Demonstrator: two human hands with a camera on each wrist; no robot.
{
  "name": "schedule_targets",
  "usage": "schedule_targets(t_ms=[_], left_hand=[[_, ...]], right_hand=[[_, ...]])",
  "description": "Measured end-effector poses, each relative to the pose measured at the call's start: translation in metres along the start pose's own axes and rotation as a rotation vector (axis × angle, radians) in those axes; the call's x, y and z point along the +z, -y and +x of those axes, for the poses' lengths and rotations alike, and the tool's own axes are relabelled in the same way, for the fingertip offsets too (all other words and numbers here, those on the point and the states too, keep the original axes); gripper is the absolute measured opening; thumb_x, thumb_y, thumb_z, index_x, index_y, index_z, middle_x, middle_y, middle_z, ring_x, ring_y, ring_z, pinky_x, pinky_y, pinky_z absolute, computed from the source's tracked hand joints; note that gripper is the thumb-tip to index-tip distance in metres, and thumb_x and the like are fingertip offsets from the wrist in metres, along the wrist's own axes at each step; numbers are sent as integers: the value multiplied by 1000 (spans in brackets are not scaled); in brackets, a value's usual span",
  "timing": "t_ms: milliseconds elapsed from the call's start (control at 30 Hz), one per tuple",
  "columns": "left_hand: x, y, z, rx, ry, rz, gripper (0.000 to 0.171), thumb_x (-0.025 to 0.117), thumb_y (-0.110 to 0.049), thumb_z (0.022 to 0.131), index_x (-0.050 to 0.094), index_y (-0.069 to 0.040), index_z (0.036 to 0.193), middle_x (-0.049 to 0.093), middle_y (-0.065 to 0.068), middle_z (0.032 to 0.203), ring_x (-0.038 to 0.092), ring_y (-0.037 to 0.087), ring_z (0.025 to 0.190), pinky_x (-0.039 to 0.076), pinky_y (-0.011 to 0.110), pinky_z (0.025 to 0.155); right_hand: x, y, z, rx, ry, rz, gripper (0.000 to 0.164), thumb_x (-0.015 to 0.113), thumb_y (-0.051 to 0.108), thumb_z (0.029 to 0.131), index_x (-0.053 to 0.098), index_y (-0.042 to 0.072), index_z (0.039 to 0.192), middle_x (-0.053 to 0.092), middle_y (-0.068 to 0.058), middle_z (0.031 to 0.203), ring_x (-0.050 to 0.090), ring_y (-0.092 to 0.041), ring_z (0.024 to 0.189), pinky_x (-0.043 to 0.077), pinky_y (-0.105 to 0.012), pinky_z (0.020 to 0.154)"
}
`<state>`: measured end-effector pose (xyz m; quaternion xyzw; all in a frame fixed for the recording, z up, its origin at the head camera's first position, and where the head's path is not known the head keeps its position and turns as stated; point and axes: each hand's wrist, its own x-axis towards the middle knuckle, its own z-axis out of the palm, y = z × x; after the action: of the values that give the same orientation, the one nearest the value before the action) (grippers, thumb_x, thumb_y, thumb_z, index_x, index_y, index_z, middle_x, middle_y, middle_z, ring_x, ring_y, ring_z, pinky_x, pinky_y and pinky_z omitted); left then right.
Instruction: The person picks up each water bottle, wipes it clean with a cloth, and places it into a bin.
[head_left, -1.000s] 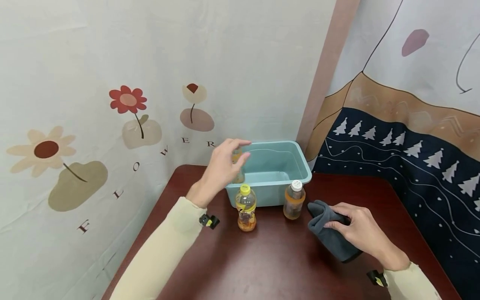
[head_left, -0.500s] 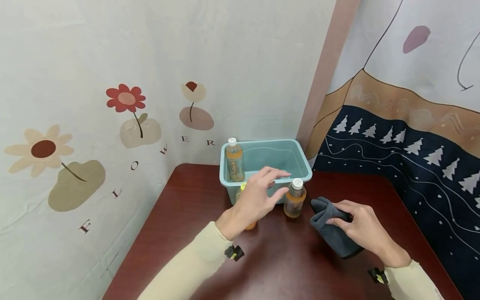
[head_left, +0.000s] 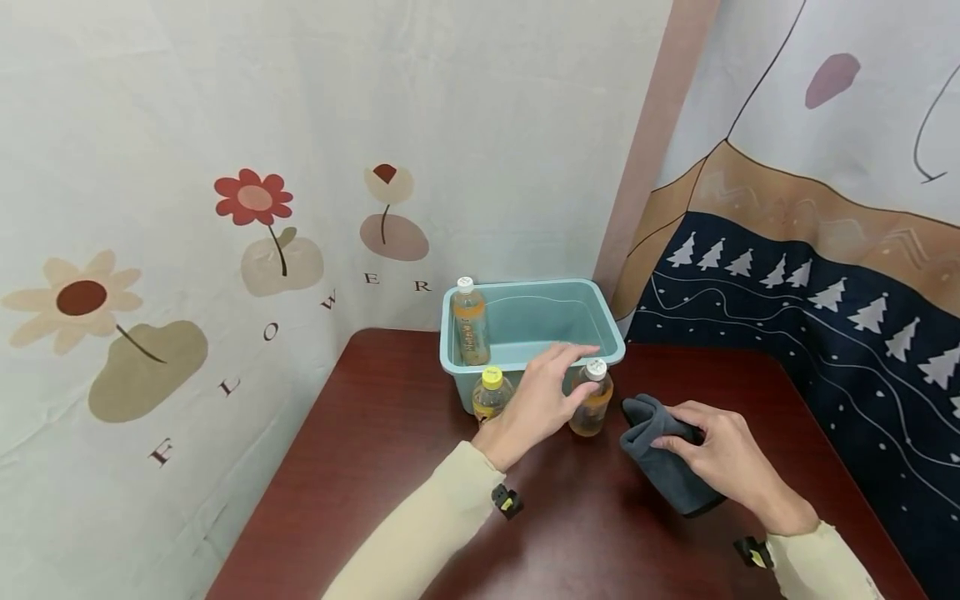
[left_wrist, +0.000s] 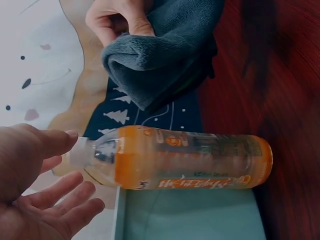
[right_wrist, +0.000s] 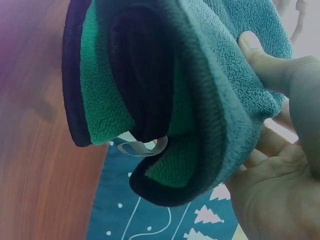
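My left hand (head_left: 542,402) is at a white-capped bottle (head_left: 591,415) with an orange band, which stands upright on the table before the basin. In the left wrist view the thumb overlaps the edge of the white cap (left_wrist: 79,152), while the other fingers are spread and not curled round it. My right hand (head_left: 720,450) grips a folded dark grey cloth (head_left: 667,462) by its top, thumb on one side. The right wrist view shows the cloth's dark edging and a small loop (right_wrist: 145,147). Beside my left wrist stands a yellow-capped bottle (head_left: 491,392), its lower part hidden.
A light blue basin (head_left: 532,367) sits at the back of the dark red table (head_left: 360,467). Inside its left end stands another white-capped bottle (head_left: 470,329). Printed fabric (head_left: 780,300) hangs behind the table.
My left hand has moved right and toward me, from over the basin's left end to the white-capped bottle on the table. My right hand still holds the cloth, almost unmoved.
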<state>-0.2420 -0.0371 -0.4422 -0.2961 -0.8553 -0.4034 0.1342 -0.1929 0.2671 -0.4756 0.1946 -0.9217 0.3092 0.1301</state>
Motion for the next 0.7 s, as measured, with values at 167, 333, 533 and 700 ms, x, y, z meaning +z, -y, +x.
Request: schedule_targets(t_ms=[167, 333, 533, 700], left_hand=[[6, 6, 6, -19, 26, -44, 50, 84, -15, 109, 71, -10, 157, 78, 9, 154, 75, 25, 143, 62, 41, 125], [9, 10, 4, -19, 20, -74, 43, 82, -15, 110, 74, -9, 152, 81, 8, 147, 79, 23, 129, 69, 42, 112], [5, 10, -5, 0, -30, -78, 42, 85, -18, 109, 76, -8, 148, 81, 8, 133, 75, 27, 107, 68, 32, 92], [2, 8, -16, 38, -53, -65, 40, 87, -17, 107, 77, -8, 145, 81, 9, 132, 78, 26, 114, 72, 41, 96]], right_hand=[[-1, 0, 0, 1, -7, -6, 39, 101, 10, 91, 89, 15, 127, 86, 1, 113, 71, -1, 92, 61, -11, 84], [0, 1, 0, 1, -18, -8, 39, 101, 10, 91, 89, 14, 127, 86, 1, 113, 72, -2, 93, 59, -7, 86], [4, 3, 1, 0, -26, 11, 40, 101, 10, 91, 88, 12, 130, 86, -2, 116, 75, -9, 96, 57, -4, 89], [11, 7, 3, -18, -41, 28, 41, 100, 7, 92, 88, 12, 131, 86, -2, 117, 77, -12, 99, 54, -2, 92]])
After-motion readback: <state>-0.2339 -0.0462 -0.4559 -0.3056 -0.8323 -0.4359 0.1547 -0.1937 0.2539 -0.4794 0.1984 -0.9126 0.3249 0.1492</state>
